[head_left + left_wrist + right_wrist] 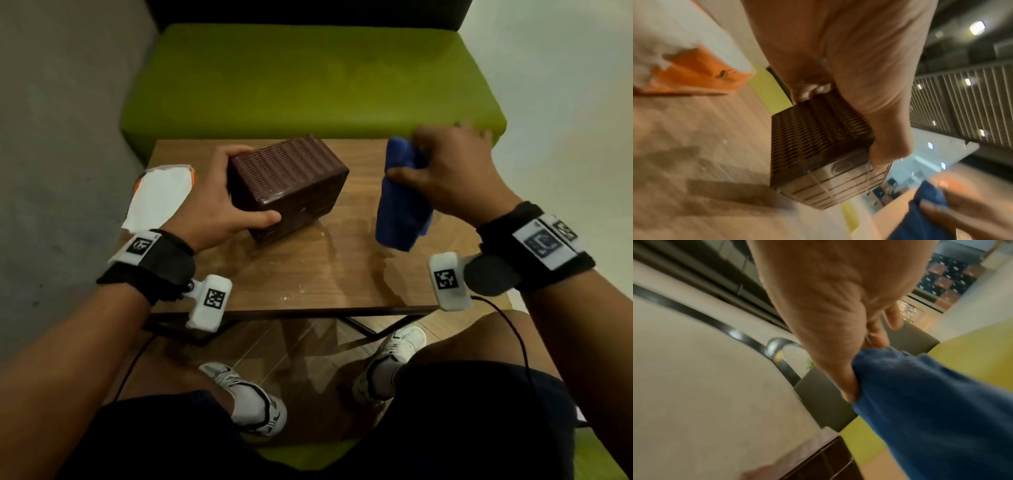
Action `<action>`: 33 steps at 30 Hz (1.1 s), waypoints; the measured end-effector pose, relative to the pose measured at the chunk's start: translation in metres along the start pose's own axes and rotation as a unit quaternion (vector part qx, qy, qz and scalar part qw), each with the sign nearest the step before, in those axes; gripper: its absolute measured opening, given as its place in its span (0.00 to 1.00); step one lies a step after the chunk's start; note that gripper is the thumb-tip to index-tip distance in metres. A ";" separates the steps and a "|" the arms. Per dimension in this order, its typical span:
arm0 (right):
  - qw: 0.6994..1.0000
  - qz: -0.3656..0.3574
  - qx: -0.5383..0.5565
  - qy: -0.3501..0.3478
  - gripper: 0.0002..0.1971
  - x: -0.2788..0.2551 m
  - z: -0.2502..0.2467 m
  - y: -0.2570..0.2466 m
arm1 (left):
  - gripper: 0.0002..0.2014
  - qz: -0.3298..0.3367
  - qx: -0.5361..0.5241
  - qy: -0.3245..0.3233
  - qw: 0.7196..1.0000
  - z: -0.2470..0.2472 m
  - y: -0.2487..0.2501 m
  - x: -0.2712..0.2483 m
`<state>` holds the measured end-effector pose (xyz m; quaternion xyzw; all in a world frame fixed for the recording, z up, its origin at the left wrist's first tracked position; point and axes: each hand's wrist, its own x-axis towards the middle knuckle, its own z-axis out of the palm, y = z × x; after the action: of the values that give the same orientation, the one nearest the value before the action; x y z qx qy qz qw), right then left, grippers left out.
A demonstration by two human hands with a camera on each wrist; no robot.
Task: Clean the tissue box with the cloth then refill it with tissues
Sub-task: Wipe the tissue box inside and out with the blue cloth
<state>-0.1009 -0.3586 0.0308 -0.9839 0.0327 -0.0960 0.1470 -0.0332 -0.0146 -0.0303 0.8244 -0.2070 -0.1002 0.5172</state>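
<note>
Wood table (308, 281), wiping stage: our left hand (212, 205) grips the box (287, 181), right hand (455, 174) clutches the cloth (400, 212), which needs bringing over to rub.

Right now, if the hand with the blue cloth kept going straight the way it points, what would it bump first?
Probably the green bench. The right hand grips the blue cloth and points away from the person, over the table's far edge. Depth is unclear, but nothing else shows in that line.

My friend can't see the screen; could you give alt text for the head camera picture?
Seen from above, a left hand grips a brown woven tissue box on a small wooden table, while the right hand holds a blue cloth beside it.
</note>
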 end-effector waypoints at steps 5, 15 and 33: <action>0.994 -0.014 -0.089 0.062 0.20 0.020 0.037 0.012 | 0.54 0.071 0.143 -0.033 0.987 0.007 -0.015 0.007; 0.967 -0.113 -0.150 -0.169 0.22 -0.040 0.110 0.026 | 0.51 0.213 0.372 -0.063 0.901 0.005 -0.060 -0.011; 0.956 0.010 0.175 -0.234 0.15 -0.014 0.122 -0.038 | 0.59 -0.001 0.240 -0.024 0.970 0.013 -0.048 -0.006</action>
<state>-0.0887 -0.2871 -0.0747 -0.9373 -0.0102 0.1346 0.3213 -0.0322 -0.0042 -0.0794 0.9221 -0.2367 -0.0681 0.2984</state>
